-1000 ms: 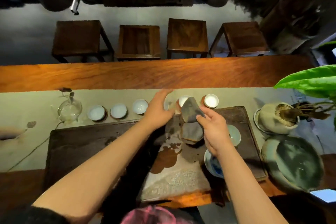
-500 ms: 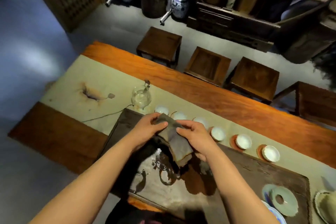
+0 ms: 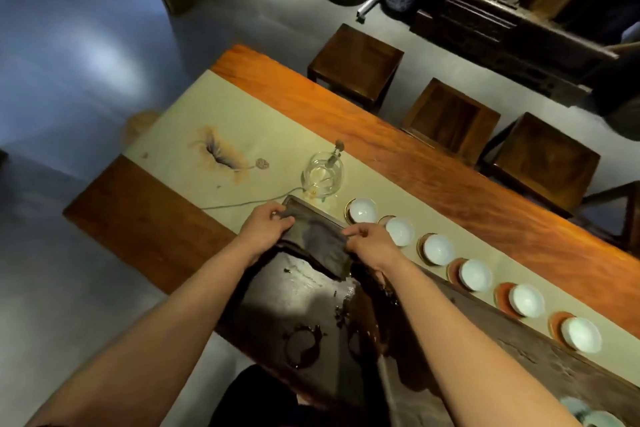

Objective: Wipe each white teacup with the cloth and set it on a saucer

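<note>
I see my left hand (image 3: 266,229) and right hand (image 3: 372,244) each pinching an end of the cloth (image 3: 320,246) over the tray (image 3: 311,315), six cups (image 3: 439,249) on saucers (image 3: 504,298) alongside.

dim room | glare on floor (image 3: 104,62) upper left | wide-angle bending at edges | slightly soft

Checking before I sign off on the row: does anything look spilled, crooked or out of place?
The six teacups stand upright on their saucers, though several sit off-centre, leaving a crescent of saucer bare. Dark wet patches mark the tea tray. Both hands, left hand and right hand, hold the cloth stretched.
</note>
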